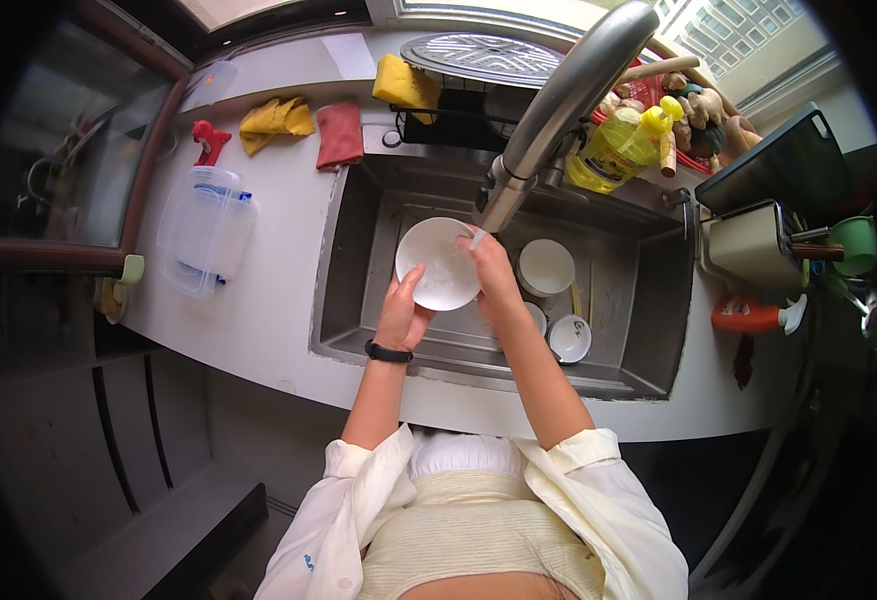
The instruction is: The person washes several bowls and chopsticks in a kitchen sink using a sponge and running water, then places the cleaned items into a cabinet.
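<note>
A white bowl (442, 277) is held between both hands over the left part of a stainless steel sink (446, 341). My left hand (402, 311) grips its lower left rim, the thumb inside the bowl. At the upper right rim, my right hand (492, 266) holds on, its fingers near a stream of water (477, 238) from the metal faucet (517, 169). To the right, more white bowls (547, 264) stand stacked on the sink floor. Nearer the front lies a small white dish (569, 339). Wooden chopsticks (576, 298) rest beside the stack. My right forearm partly hides another white dish (536, 319).
Clear plastic containers (205, 232), a yellow cloth (277, 124) and a red cloth (339, 135) lie left. Behind the sink are a yellow sponge (406, 82), a dish rack (468, 120) and a yellow soap bottle (618, 150). An orange spray bottle (750, 313) lies right.
</note>
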Demonstrator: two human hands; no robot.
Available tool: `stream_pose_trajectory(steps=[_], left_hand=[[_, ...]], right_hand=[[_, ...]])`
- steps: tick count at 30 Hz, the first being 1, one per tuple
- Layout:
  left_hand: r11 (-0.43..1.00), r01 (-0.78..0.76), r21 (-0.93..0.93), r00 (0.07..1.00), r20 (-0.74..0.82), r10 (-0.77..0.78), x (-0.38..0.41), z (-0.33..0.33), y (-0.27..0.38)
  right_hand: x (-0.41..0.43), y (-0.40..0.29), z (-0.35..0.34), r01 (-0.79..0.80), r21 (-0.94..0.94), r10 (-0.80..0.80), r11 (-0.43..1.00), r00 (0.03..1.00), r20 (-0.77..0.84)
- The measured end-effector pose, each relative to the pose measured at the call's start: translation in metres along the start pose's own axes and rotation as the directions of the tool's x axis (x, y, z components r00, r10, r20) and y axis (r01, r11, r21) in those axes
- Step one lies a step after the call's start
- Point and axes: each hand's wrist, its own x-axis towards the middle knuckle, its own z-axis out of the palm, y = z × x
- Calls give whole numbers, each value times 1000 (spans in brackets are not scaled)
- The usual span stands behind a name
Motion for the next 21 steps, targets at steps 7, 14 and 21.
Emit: stream_pose_trajectory(steps=[7,14,21], left_hand=[[931,94,353,996,-22,-92,-10,10,3],[388,-425,818,877,265,401,-4,-17,0],[123,-205,971,951,168,259,-9,18,12]], right_hand=[[-4,40,-34,74,-165,-95,984,987,-126],[-3,23,-38,-149,-516,183,843,983,14],[-7,41,-46,175,-539,-293,824,946,-141]])
